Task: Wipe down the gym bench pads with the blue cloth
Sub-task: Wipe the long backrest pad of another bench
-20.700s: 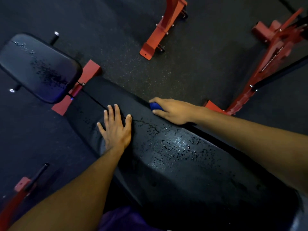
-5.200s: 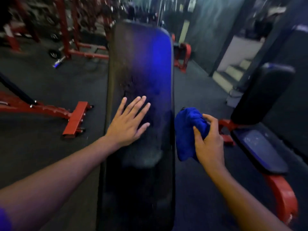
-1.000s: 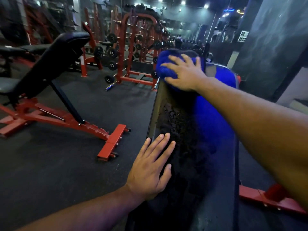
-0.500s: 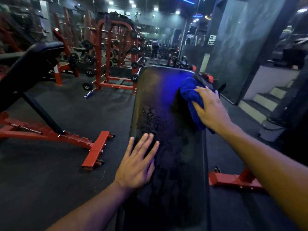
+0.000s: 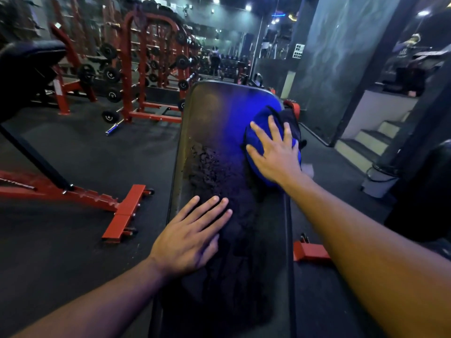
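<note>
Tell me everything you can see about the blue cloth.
The blue cloth is a bright blue, soft, towel-like rag, bunched into a thick wad, not spread flat. It lies on the upper right part of the long black bench pad, near its right edge, where some of it seems to spill over. The right hand presses it onto the pad with straight, spread fingers. The left hand rests lower on the pad, clear of it.

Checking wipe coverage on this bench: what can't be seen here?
- Bench pad under the blue cloth: head view, covered by cloth and right hand.
- Pad's near end: dark, cut by bottom edge.
- Pad beneath left hand: covered.
</note>
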A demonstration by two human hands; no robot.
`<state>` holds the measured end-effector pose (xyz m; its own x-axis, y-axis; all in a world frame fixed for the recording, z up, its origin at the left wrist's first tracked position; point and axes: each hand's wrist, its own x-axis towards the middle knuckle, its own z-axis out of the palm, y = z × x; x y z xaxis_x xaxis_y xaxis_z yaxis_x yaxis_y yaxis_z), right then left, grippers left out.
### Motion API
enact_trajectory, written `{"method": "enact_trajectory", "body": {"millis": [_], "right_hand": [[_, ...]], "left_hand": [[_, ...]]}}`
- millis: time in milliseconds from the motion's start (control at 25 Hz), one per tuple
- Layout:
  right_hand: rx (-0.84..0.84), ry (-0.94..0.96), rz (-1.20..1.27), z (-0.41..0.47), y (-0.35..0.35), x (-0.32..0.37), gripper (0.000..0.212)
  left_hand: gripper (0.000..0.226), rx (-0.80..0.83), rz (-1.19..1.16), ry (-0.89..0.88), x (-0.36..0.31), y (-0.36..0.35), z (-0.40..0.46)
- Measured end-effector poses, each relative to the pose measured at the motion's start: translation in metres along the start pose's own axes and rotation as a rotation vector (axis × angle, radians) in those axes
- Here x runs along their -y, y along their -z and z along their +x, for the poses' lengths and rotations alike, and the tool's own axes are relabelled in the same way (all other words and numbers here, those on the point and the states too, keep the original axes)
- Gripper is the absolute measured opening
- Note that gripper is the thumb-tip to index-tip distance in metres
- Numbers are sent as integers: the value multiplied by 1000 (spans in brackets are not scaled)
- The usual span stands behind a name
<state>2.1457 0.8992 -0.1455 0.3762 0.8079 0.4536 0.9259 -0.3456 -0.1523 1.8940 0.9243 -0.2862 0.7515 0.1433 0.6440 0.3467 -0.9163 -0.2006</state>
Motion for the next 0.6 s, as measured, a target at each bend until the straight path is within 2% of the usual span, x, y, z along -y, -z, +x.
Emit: {"method": "enact_trajectory", "body": {"millis": [80,160,400,520,600], "right_hand": [[-47,-26,25,10,-3,9,57],[-91,26,32,-5,-8,11,55],[-105,211,-83,-144,-38,-5,57],[-105,265,-126,-111,-31,-21,57],[-90,189,-89,-57,-19,-19,57]], "left_hand": [[56,0,-9,13,1,-1,0],[58,-1,-23,12,2,-1,0],[53,-51,-54,44,-2,0,-1],[53,-61,-47,37,-2,0,-1],[53,-56,-49,42,-1,0,-2]]}}
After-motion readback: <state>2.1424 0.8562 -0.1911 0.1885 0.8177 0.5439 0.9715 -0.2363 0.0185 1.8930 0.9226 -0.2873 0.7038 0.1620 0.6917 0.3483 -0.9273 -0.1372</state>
